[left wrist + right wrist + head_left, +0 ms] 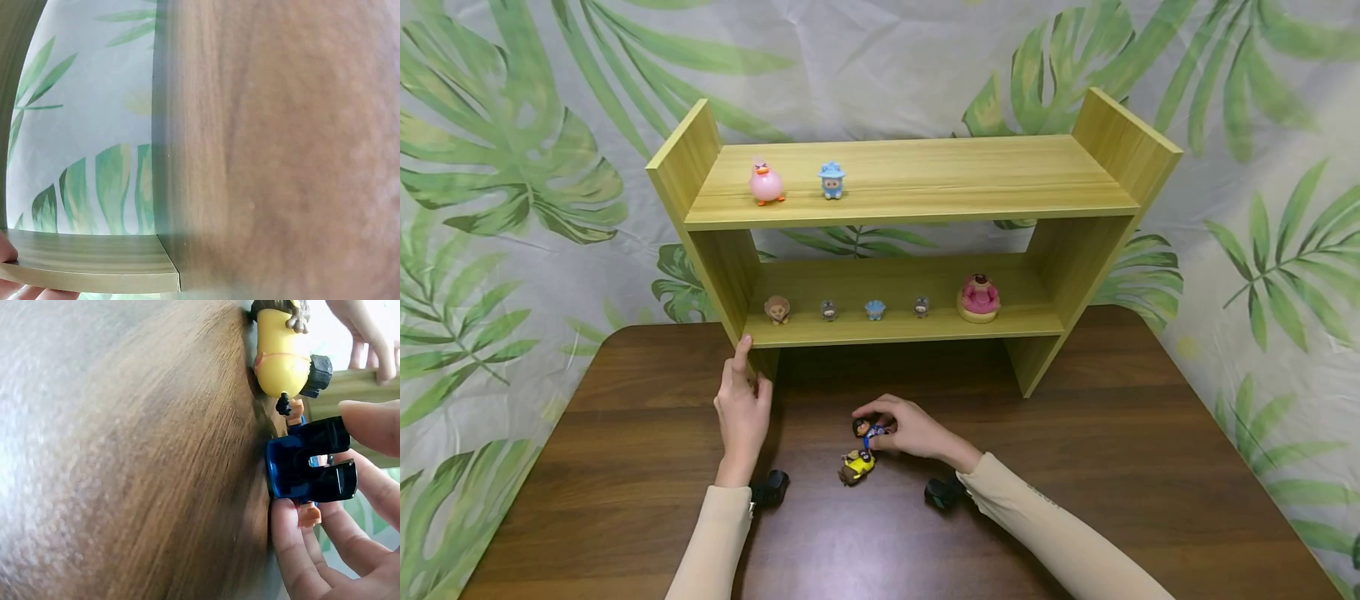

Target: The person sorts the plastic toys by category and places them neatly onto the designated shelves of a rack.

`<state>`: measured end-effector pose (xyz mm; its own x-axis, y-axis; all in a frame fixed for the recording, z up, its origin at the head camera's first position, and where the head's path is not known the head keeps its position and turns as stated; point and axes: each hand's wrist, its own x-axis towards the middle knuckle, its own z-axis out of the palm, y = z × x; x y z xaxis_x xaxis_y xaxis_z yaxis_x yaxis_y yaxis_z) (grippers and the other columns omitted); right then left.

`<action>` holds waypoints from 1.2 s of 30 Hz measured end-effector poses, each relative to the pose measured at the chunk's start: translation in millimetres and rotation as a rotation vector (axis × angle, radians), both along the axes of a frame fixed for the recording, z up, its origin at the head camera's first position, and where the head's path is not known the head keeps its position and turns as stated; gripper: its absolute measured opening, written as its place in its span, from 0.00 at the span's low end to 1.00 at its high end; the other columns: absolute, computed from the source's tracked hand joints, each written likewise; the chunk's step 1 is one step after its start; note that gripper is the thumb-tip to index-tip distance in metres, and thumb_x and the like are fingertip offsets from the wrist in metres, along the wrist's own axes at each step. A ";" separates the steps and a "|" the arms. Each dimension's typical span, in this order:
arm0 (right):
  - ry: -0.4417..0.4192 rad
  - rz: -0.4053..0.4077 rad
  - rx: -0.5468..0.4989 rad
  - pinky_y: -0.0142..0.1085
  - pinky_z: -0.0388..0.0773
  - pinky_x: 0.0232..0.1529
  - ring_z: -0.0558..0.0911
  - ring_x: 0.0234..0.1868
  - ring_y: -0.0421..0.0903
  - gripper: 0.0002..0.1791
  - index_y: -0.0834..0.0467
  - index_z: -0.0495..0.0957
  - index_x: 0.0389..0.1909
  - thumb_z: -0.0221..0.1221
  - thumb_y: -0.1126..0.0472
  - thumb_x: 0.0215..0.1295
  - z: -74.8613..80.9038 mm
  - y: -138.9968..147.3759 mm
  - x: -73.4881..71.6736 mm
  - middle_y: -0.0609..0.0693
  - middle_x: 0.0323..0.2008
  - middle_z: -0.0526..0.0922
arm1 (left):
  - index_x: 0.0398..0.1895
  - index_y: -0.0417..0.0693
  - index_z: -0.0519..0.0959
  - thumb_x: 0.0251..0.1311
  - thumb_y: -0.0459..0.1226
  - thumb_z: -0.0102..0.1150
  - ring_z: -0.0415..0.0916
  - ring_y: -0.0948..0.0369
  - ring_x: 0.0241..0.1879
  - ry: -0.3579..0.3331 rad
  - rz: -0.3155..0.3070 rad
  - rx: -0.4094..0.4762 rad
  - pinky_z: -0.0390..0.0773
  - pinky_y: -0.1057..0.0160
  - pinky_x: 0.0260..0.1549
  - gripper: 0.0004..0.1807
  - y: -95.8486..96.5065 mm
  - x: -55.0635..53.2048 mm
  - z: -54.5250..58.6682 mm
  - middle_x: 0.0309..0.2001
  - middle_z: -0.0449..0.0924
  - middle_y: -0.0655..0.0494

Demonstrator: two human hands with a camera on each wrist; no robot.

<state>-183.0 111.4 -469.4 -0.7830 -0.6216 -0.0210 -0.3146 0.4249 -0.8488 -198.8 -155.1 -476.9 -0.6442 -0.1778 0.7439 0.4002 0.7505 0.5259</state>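
My left hand grips the left side panel of the wooden shelf, thumb on one face and fingers on the other. My right hand holds a small toy figure with dark hair and a blue outfit, low at the tabletop. In the right wrist view, thumb and fingers are around the figure's black legs and blue body. A yellow toy figure with brown parts lies on the table just in front of it, close against it in the right wrist view.
The two-tier shelf stands at the table's back. A pink duck and a blue-hatted figure are on top. Below stand several small figures and a pink bear toy. The brown table meets a leaf-print cloth behind.
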 end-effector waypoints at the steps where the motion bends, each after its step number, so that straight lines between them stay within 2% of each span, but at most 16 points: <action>1: 0.002 0.000 0.003 0.36 0.75 0.42 0.77 0.47 0.50 0.24 0.59 0.75 0.58 0.63 0.66 0.60 0.1 0.1 0.4 0.56 0.52 0.73 | 0.69 0.68 0.56 0.54 0.20 0.51 0.55 0.55 0.20 0.001 0.001 -0.001 0.60 0.53 0.18 0.43 0.0 0.1 0.0 0.32 0.66 0.42; 5: 0.004 -0.011 0.007 0.34 0.75 0.35 0.77 0.45 0.49 0.24 0.59 0.76 0.58 0.63 0.67 0.58 0.4 0.8 1.7 0.56 0.53 0.74 | 0.69 0.68 0.56 0.54 0.20 0.51 0.55 0.55 0.20 0.005 0.000 -0.003 0.60 0.53 0.18 0.43 0.3 0.3 0.1 0.32 0.66 0.42; 8: -0.003 -0.032 -0.011 0.35 0.75 0.34 0.77 0.44 0.49 0.24 0.59 0.76 0.57 0.63 0.67 0.57 -0.5 1.8 2.9 0.55 0.51 0.75 | 0.68 0.68 0.56 0.54 0.20 0.51 0.55 0.55 0.19 0.004 0.001 -0.004 0.60 0.53 0.18 0.43 0.6 0.2 0.4 0.31 0.65 0.43; 16: 0.008 -0.068 -0.043 0.35 0.75 0.42 0.78 0.46 0.50 0.24 0.58 0.76 0.56 0.66 0.66 0.56 -3.0 6.4 2.9 0.54 0.50 0.73 | 0.68 0.68 0.56 0.54 0.20 0.51 0.55 0.55 0.19 0.001 0.004 -0.003 0.61 0.53 0.18 0.43 0.5 0.4 0.0 0.31 0.65 0.43; 22: 0.001 -0.077 -0.058 0.36 0.76 0.41 0.78 0.44 0.50 0.24 0.58 0.76 0.56 0.67 0.65 0.57 -4.2 8.7 3.4 0.55 0.48 0.74 | 0.68 0.68 0.57 0.54 0.21 0.51 0.56 0.55 0.19 0.001 0.005 -0.002 0.61 0.53 0.17 0.43 0.2 0.6 0.0 0.30 0.65 0.43; 26: -0.013 -0.080 -0.070 0.36 0.77 0.40 0.77 0.43 0.49 0.24 0.59 0.75 0.56 0.66 0.65 0.57 -4.4 10.6 4.4 0.53 0.45 0.79 | 0.68 0.68 0.57 0.54 0.21 0.51 0.56 0.55 0.19 0.004 0.007 -0.001 0.61 0.53 0.17 0.43 0.2 0.4 -0.1 0.30 0.64 0.43; 29: -0.010 -0.093 -0.083 0.36 0.77 0.40 0.78 0.42 0.48 0.24 0.59 0.75 0.56 0.66 0.65 0.57 -2.4 12.8 4.7 0.52 0.43 0.82 | 0.68 0.68 0.57 0.54 0.21 0.51 0.55 0.55 0.18 0.003 0.008 0.000 0.60 0.54 0.17 0.43 0.2 0.4 -0.2 0.29 0.64 0.44; 36: 0.008 -0.108 -0.147 0.40 0.78 0.42 0.78 0.44 0.50 0.24 0.59 0.74 0.56 0.65 0.66 0.58 8.8 20.4 4.8 0.54 0.47 0.77 | 0.69 0.68 0.56 0.55 0.20 0.51 0.55 0.56 0.19 -0.003 0.006 -0.004 0.60 0.54 0.17 0.43 0.2 1.1 0.5 0.29 0.63 0.44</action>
<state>-178.2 131.7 -460.6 -0.8450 -0.5302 0.0702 -0.2808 0.3281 -0.9019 -197.7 -154.9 -476.4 -0.6453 -0.1783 0.7428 0.3944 0.7550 0.5239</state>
